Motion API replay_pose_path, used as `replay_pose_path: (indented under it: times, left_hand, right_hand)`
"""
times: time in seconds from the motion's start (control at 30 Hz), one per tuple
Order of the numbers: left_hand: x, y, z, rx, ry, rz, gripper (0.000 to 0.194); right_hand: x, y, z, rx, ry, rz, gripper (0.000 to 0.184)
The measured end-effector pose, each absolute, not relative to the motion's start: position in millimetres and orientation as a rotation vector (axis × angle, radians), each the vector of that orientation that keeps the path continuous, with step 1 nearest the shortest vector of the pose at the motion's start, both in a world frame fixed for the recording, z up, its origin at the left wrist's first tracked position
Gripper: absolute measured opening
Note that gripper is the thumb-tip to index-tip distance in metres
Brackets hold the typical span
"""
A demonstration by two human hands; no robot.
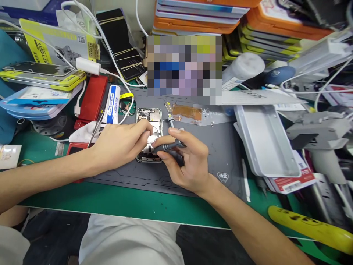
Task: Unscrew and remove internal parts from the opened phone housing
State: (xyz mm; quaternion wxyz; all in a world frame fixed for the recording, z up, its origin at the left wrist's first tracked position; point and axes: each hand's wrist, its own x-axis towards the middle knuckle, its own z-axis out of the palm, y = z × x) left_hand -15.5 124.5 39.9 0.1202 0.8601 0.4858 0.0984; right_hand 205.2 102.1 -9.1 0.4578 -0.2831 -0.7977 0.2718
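An opened smartphone [150, 117] lies on the dark grey work mat [220, 154], its inner parts and a silvery middle section exposed. My right hand [190, 158] grips a dark screwdriver [168, 146] between thumb and fingers, its shaft slanting toward the phone's lower half. The screwdriver's tip is hidden by my fingers. From the left, my left hand [124, 141] reaches over the phone with its fingers curled and pinched together above the middle. What those fingertips hold, if anything, is too small to make out. Beyond my right hand lies a small loose phone part [169, 117].
Behind the phone are an orange-brown flex piece [187, 112] and a white-and-blue tube [112, 104]. Tweezers [96, 127] and red boxes [92, 97] crowd the left. A grey tray [275, 143] stands at right, near a yellow object [309, 226]. Stacked orange cases [193, 24] rise behind.
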Motion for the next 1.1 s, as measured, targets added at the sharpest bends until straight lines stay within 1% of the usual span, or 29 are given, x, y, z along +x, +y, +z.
replay_pose_path:
  times: [0.23, 0.47, 0.63, 0.7, 0.8, 0.93, 1.1]
  left_hand:
    - [-16.9, 124.6, 40.4, 2.509, 1.401, 0.275, 0.027]
    - [-17.5, 126.2, 41.0, 2.546, 1.417, 0.283, 0.027]
    - [-18.9, 127.1, 39.4, 2.513, 1.401, 0.307, 0.024]
    - [-19.1, 127.2, 39.1, 2.505, 1.397, 0.316, 0.025]
    - [-18.3, 127.5, 39.9, 2.491, 1.401, 0.304, 0.028]
    - [-17.2, 127.9, 42.1, 2.477, 1.412, 0.271, 0.029]
    - [-17.6, 127.0, 42.4, 2.463, 1.367, 0.268, 0.029]
  right_hand:
    - [202.9, 104.4, -5.3, -0.68, -1.997, 0.633, 0.067]
    - [201.2, 105.1, 1.0, -0.771, -1.977, 0.643, 0.065]
    - [200.5, 108.3, 5.0, -0.735, -2.11, 0.398, 0.055]
    - [200.7, 108.6, 7.5, -0.707, -2.131, 0.363, 0.06]
    - [201.0, 107.9, 11.7, -0.666, -2.17, 0.384, 0.071]
    - [200.1, 106.5, 14.1, -0.653, -2.202, 0.3, 0.063]
    - [200.4, 105.9, 11.0, -0.624, -2.133, 0.268, 0.062]
